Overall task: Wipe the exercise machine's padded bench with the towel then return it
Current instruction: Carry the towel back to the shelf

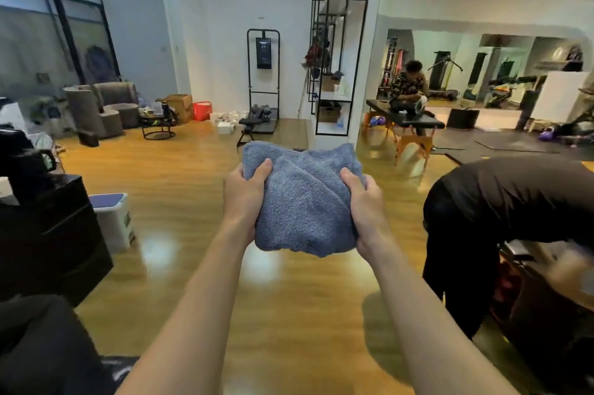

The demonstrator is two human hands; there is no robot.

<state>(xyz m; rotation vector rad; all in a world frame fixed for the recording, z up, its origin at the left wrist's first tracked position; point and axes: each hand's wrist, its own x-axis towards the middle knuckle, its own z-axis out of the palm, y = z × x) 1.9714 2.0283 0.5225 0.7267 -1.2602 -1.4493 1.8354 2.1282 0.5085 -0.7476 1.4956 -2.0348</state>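
A folded grey-blue towel point(303, 198) is held out in front of me at chest height above the wooden floor. My left hand point(246, 198) grips its left side with the thumb on top. My right hand point(364, 201) grips its right side the same way. An exercise machine with a black frame and screen point(263, 73) stands against the far white wall, with a low black padded bench point(252, 122) at its foot. The towel hides part of the floor in front of that bench.
A person in black point(501, 217) bends over close on my right. Black cabinets point(48, 233) and a white bin point(112, 221) stand on my left. Another person sits on a massage table point(405, 118) at the back right. A shelving frame point(340, 73) stands mid-room.
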